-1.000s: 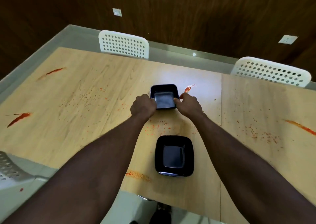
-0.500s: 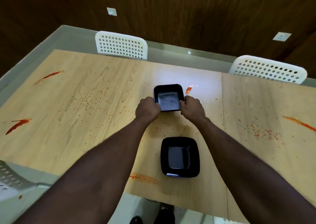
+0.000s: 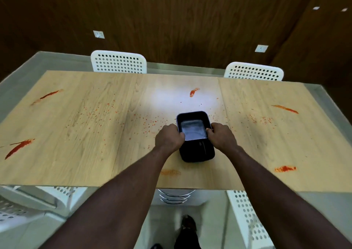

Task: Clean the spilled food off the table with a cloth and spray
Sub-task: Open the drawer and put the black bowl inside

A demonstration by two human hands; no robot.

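Item: wooden bench (image 3: 95, 153), soiled; spilled food lies across it as red smears near the left edge (image 3: 19, 147), the right edge (image 3: 284, 108), the near-right corner (image 3: 285, 168) and the far middle (image 3: 194, 91), with fine crumbs (image 3: 95, 113) scattered between; the left smears have their long axis slanting from near-left to far-right, the right-edge one from far-left to near-right; left hand (image 3: 169, 138) and right hand (image 3: 222, 137), apart, each grip a side of the upper dish (image 3: 192, 129), open side up, long axis running near to far, over a lower dish (image 3: 198, 153) by the middle of the near edge; step judged: stacking crockery to clear the surface; next calls for seating the dishes squarely and carrying them off; cloth and spray not in view.
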